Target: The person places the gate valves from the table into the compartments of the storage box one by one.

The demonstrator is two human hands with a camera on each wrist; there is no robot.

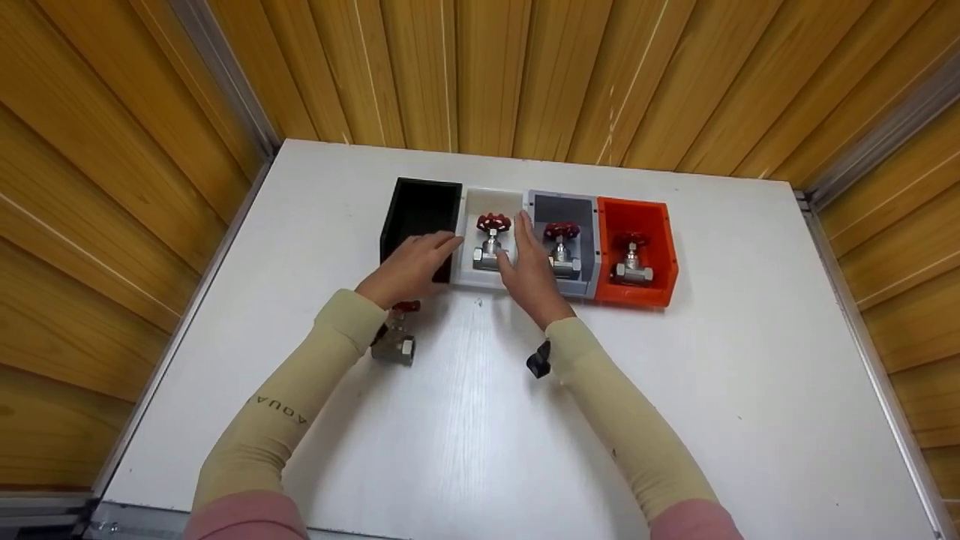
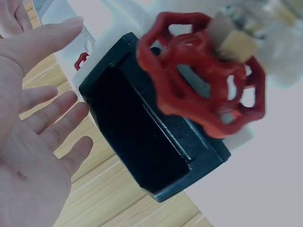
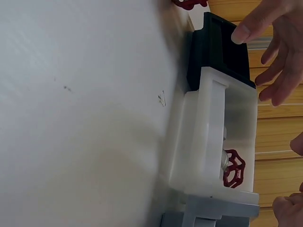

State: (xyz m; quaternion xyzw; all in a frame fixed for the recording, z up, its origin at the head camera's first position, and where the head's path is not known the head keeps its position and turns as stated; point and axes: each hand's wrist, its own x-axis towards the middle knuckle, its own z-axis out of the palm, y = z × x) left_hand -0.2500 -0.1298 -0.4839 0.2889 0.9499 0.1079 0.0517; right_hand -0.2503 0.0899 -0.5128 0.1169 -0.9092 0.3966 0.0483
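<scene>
My left hand point(image 1: 416, 266) is over the right side of the black bin point(image 1: 421, 196), its fingers fairly straight and holding nothing. In the left wrist view, that hand point(image 2: 42, 127) shows a bare palm with spread fingers. My right hand point(image 1: 534, 281) is above the border between the white bin point(image 1: 491, 280) and the grey bin point(image 1: 551, 204), fingers extended and nothing in them. Between the hands, a valve with a red handwheel point(image 1: 491, 244) stands in the white bin. Another valve point(image 1: 395, 345) stands on the table under my left wrist, its red handwheel point(image 2: 203, 80) large in the left wrist view.
Similar red-handwheel valves stand in the grey bin, partly behind my right hand, and in the orange bin point(image 1: 664, 255), where a valve point(image 1: 631, 266) shows whole. The bins touch in one row on the white table point(image 1: 465, 435). Wood-patterned walls point(image 1: 480, 75) enclose three sides.
</scene>
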